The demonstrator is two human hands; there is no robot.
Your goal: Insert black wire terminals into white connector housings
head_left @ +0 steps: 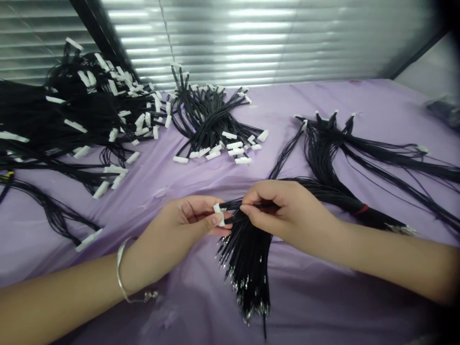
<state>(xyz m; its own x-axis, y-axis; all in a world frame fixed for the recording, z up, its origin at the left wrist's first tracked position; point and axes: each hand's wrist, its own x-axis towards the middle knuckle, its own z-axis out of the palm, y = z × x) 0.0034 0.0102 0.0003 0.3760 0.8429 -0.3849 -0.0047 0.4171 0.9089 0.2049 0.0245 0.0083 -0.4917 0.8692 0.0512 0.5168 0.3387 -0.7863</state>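
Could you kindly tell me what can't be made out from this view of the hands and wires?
Head view, hidden: where the black wires enter the white connector, behind the left hand and right hand.
Head view, too small: the wire-end tips.
Head view, cut off: the large wire pile, by the left edge.
Head view, blurred: the dark object, upper right.

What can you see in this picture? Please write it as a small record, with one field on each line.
left hand: pinches a white plastic connector
right hand: pinches black wires from a bundle with bare metal ends
left wrist: silver bangle
nearby: long black wire bundle with a red band
rest: larger wire heap and smaller wire heap, both with white connectors; purple cloth; slatted blind
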